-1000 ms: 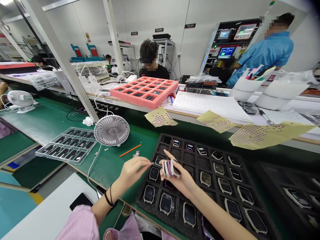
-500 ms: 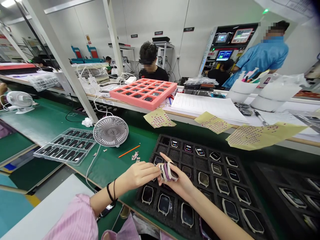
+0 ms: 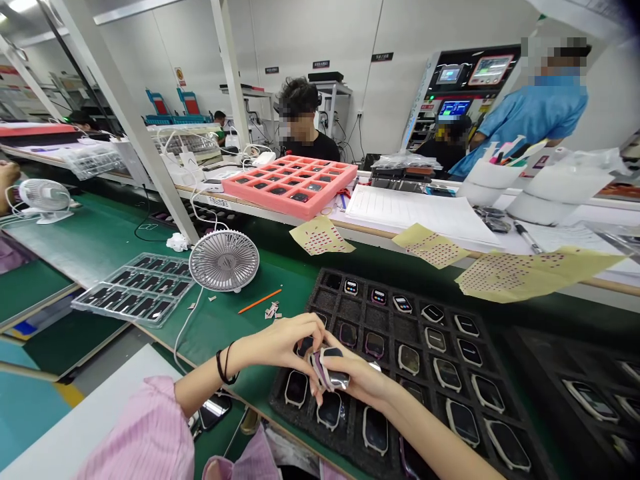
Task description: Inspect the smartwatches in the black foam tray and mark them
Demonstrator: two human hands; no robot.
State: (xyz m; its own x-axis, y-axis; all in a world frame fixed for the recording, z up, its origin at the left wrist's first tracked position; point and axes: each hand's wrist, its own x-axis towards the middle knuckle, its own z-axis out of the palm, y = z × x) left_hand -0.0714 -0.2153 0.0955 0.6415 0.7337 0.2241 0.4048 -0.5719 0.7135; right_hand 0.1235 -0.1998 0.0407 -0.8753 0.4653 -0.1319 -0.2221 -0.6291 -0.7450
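Observation:
Several watch cases (image 3: 325, 368), white and purple, are stacked together between my two hands. My right hand (image 3: 363, 377) is wrapped round the stack from the right, its thumb across the top case. From the left, my left hand (image 3: 295, 343) arches over the stack, with thumb and fingers curved against its side. Both hands are above a black foam tray (image 3: 350, 432), whose compartments hold more square watch cases, some with lit screens. Part of the stack is hidden by my fingers.
A white fan (image 3: 224, 260), an orange stick (image 3: 260, 301), small paper bits (image 3: 273, 310) and a clear tray of black parts (image 3: 137, 287) lie left. A pink foam tray (image 3: 300, 203) and papers (image 3: 415, 213) are on the shelf, with yellow sheets overhanging. A second black tray is right; people are beyond.
The stack has tilted and turned in my hands. My left hand has arched over it with fingers spread round its side, and my right thumb now lies across the top case.

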